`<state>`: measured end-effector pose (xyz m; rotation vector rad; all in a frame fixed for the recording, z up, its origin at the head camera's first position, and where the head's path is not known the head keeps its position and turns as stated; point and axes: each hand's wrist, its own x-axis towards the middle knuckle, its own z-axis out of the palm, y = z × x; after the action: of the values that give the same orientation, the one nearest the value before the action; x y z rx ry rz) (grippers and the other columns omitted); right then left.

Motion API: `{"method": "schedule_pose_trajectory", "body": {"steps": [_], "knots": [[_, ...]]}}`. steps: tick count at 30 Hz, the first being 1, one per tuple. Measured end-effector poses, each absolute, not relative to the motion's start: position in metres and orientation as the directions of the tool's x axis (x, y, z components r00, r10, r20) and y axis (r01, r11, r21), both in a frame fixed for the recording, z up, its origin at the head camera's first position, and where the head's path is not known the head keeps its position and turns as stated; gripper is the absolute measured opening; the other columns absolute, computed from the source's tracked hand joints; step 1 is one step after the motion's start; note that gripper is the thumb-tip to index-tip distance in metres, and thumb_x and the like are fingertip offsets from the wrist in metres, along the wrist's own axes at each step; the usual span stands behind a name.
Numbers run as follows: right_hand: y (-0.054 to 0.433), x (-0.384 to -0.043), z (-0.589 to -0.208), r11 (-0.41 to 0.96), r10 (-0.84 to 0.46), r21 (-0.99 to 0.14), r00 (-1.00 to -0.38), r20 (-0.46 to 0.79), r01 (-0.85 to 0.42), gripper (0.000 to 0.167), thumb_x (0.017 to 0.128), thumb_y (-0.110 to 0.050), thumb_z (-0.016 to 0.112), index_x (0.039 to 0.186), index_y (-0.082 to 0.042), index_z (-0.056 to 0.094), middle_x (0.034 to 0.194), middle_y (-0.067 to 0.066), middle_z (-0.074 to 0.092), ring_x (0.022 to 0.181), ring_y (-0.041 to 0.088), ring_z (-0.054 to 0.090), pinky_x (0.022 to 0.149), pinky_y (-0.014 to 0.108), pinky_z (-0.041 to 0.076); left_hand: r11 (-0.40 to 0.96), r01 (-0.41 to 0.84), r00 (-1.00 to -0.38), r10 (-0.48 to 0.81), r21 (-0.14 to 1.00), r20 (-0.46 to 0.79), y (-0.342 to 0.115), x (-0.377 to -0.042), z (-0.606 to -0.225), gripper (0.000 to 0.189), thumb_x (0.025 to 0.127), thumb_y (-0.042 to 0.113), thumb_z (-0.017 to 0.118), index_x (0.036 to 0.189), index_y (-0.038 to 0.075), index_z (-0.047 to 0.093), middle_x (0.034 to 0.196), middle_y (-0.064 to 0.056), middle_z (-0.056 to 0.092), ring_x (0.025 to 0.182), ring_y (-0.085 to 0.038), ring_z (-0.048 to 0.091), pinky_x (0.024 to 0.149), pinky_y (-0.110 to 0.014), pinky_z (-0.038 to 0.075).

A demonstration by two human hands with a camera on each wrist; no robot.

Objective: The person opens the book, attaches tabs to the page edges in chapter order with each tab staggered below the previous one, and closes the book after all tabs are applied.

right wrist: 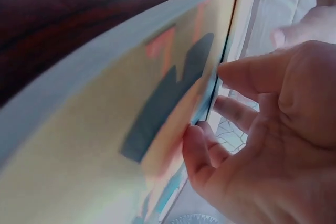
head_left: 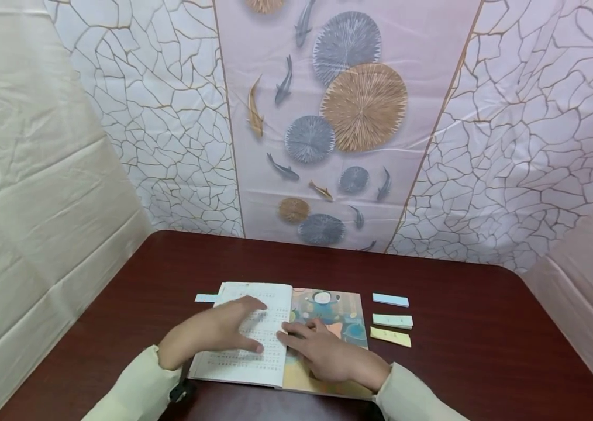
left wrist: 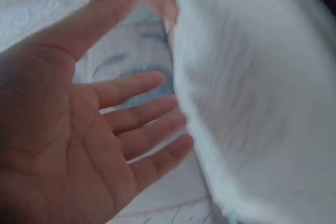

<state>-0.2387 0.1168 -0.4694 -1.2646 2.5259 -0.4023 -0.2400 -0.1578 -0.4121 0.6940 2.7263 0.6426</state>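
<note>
An open book lies on the table, its printed left page [head_left: 257,295] white with lines of text and its illustrated right page [head_left: 349,304] coloured. Over the left page is my left hand [head_left: 217,330], thumb and fingers spread and holding nothing; the left wrist view shows its bare palm. My right hand [head_left: 328,354] lies on the illustrated page with its fingertips near the fold. In the right wrist view these fingertips [right wrist: 195,135] touch the page beside the fold, and nothing is gripped. A light blue tab [head_left: 206,298] sticks out past the book's left edge.
To the right of the book lie paper strips in a column: a blue one [head_left: 390,300], a green one [head_left: 392,321] and a yellow one [head_left: 390,337]. The dark red table [head_left: 459,345] ends at patterned cloth [head_left: 191,117] behind.
</note>
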Motion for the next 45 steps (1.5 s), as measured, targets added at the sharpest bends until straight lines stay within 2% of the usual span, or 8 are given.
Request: {"method": "schedule_pose_trajectory", "body": {"steps": [6,19,25,28,32,35,38,45], "knots": [[0.108,-0.211,-0.426,0.597,-0.8,-0.284,-0.585,-0.135,-0.75,0.061,0.105,-0.004,0.062,0.162,-0.012,0.042,0.169,0.01,0.037,0.123,0.023,0.042,0.09,0.03,0.045,0.736,0.493,-0.78,0.61,0.465,-0.138,-0.142,-0.242,-0.433,0.093,0.088,0.051,0.084,0.161,0.01,0.044,0.17,-0.021,0.03,0.156,-0.039,0.031,0.119,-0.057,0.037],[0.117,-0.217,-0.455,0.574,-0.808,-0.301,-0.587,-0.054,-0.762,0.055,0.114,-0.024,0.046,0.167,-0.019,0.032,0.173,0.005,0.03,0.123,0.022,0.041,0.088,0.037,0.049,0.793,0.429,-0.801,0.556,0.432,-0.224,-0.12,-0.241,-0.431,0.09,0.086,0.047,0.087,0.159,0.011,0.048,0.171,-0.018,0.029,0.158,-0.036,0.028,0.121,-0.056,0.035],[0.118,-0.211,-0.443,0.594,-0.75,-0.529,-0.655,-0.092,-0.606,0.054,0.112,-0.024,0.053,0.164,-0.019,0.04,0.171,0.003,0.033,0.136,0.023,0.04,0.104,0.049,0.046,0.83,0.403,-0.815,0.517,0.386,-0.262,-0.111,-0.238,-0.427,0.092,0.085,0.045,0.088,0.16,0.012,0.047,0.171,-0.018,0.028,0.158,-0.037,0.027,0.119,-0.058,0.036],[0.123,-0.21,-0.435,0.579,-0.727,-0.621,-0.679,-0.101,-0.528,0.052,0.112,-0.022,0.055,0.162,-0.017,0.043,0.169,0.005,0.038,0.151,0.032,0.035,0.117,0.06,0.036,0.839,0.395,-0.817,0.507,0.375,-0.274,-0.109,-0.236,-0.425,0.093,0.085,0.045,0.088,0.161,0.012,0.046,0.171,-0.018,0.028,0.159,-0.036,0.027,0.12,-0.058,0.035],[0.137,-0.215,-0.424,0.535,-0.715,-0.685,-0.697,-0.056,-0.494,0.049,0.112,-0.019,0.055,0.159,-0.011,0.046,0.146,0.011,0.06,0.128,0.031,0.06,0.108,0.047,0.049,0.845,0.381,-0.819,0.497,0.374,-0.288,-0.107,-0.236,-0.422,0.094,0.086,0.044,0.088,0.162,0.012,0.043,0.172,-0.017,0.026,0.159,-0.035,0.026,0.121,-0.057,0.035],[0.154,-0.224,-0.414,0.528,-0.681,-0.693,-0.732,0.0,-0.491,0.047,0.109,-0.011,0.058,0.155,-0.004,0.05,0.132,0.013,0.067,0.104,0.026,0.068,0.086,0.035,0.058,0.848,0.373,-0.818,0.492,0.376,-0.298,-0.107,-0.236,-0.422,0.095,0.086,0.043,0.088,0.163,0.012,0.042,0.173,-0.017,0.024,0.159,-0.035,0.025,0.122,-0.057,0.034],[0.176,-0.235,-0.407,0.625,-0.595,-0.625,-0.804,0.007,-0.468,0.045,0.105,-0.008,0.064,0.149,0.0,0.056,0.139,0.017,0.065,0.117,0.032,0.067,0.09,0.04,0.059,0.848,0.373,-0.815,0.493,0.376,-0.303,-0.106,-0.237,-0.422,0.096,0.085,0.043,0.088,0.163,0.012,0.041,0.173,-0.017,0.023,0.16,-0.035,0.024,0.122,-0.057,0.033],[0.225,-0.252,-0.411,0.836,-0.411,-0.4,-0.912,0.0,-0.376,0.037,0.095,-0.002,0.076,0.131,0.004,0.068,0.126,0.019,0.067,0.118,0.038,0.065,0.093,0.051,0.058,0.844,0.37,-0.81,0.497,0.388,-0.311,-0.108,-0.239,-0.421,0.096,0.087,0.042,0.087,0.164,0.011,0.039,0.173,-0.017,0.022,0.16,-0.035,0.023,0.122,-0.056,0.033]]}}
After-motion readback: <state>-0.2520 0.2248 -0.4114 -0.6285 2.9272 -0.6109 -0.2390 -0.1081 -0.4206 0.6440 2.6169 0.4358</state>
